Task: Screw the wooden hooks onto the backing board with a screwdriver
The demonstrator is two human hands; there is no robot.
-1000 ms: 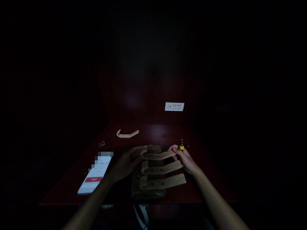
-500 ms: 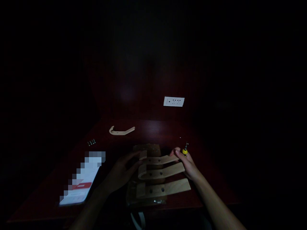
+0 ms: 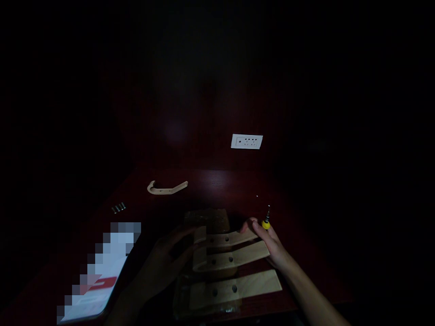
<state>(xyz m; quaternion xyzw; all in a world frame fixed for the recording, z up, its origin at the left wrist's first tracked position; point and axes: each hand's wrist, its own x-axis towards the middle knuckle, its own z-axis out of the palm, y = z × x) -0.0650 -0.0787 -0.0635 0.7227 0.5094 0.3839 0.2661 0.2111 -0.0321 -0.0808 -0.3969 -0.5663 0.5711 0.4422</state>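
Observation:
Three pale wooden hooks lie side by side across a brown wrapped block: the far hook [image 3: 217, 240], the middle hook [image 3: 243, 255] and the near hook [image 3: 254, 286]. Each has two dark round spots, holes or screw heads; I cannot tell which. My left hand [image 3: 163, 260], in shadow, has its fingers and thumb closed around the curved left end of the far hook. My right hand [image 3: 272, 242] pinches that hook's straight right end. It also keeps a screwdriver [image 3: 266, 223] with a yellow collar in its grip, tip pointing up. The brown block [image 3: 207, 218] shows at the far side.
A fourth wooden hook [image 3: 167, 190] rests farther back on the dark red table. Several small metal screws [image 3: 118, 208] lie left of it, above a lit phone [image 3: 102, 271]. A white wall socket [image 3: 246, 141] is on the back panel. The surroundings are very dark.
The view has shifted, so the hooks and phone appear lower and larger. The screwdriver's tip stands more upright in the right hand. Both hands keep hold of the far hook.

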